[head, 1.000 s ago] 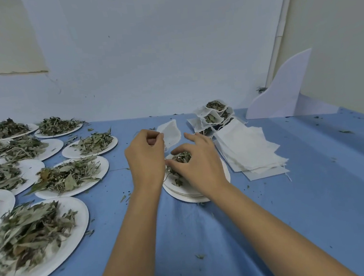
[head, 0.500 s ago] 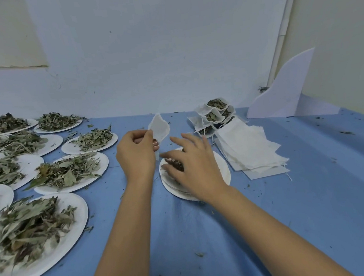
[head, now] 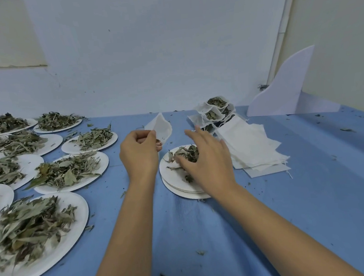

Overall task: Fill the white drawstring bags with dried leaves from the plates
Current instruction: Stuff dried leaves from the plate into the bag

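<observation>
Two bare hands over a blue tablecloth. Left hand at 10 o'clock from the stacked white plates, fingers curled, thumb and forefinger pinching the lower edge of an empty white drawstring bag. Bag held clear of the cloth, standing up toward 1 o'clock from the knuckles. Right hand over the far half of the plate stack, fingers spread apart and fairly straight, slightly blurred, thumb down on the small heap of dried leaves there, holding nothing. Filled bags clustered at 1 o'clock from the stack, mouths open, leaves showing. Flat empty bags piled at 3 o'clock, just beside the plates. More plates of leaves spread from 8 to 10 o'clock. White curved board propped against the wall at 2 o'clock.
</observation>
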Available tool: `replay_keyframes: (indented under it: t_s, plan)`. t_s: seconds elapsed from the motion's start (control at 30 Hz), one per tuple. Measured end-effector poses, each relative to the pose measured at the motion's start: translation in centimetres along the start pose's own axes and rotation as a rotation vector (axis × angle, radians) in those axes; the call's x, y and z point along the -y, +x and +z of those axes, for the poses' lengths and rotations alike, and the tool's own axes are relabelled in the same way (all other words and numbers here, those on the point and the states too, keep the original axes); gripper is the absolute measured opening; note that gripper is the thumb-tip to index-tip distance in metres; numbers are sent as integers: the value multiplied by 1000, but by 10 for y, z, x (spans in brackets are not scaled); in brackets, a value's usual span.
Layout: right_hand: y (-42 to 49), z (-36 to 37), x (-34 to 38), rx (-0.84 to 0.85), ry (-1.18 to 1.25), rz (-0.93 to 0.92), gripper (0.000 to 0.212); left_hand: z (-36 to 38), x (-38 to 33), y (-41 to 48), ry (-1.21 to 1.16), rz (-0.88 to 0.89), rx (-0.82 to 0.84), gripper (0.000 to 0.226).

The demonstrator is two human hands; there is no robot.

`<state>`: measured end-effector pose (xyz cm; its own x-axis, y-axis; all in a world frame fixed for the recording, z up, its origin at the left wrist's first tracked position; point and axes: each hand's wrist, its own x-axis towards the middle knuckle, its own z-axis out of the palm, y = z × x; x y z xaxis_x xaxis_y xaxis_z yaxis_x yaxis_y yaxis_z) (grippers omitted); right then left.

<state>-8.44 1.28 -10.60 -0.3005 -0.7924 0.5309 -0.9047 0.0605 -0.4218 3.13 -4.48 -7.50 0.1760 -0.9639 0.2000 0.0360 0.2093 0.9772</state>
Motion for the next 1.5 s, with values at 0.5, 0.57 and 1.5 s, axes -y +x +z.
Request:
replay_keyframes:
  t_s: [0.5, 0.57, 1.5]
  plan:
    - [-18, -9, -16, 150, 71, 141, 73, 6, -1, -5, 60, 45, 11, 17]
    - [-20, -8, -18, 131, 63, 117, 70, 6, -1, -7, 69, 51, 27, 19]
    - [-11, -15, -22, -119, 225, 40, 25, 14, 13, -11, 234, 129, 64, 7]
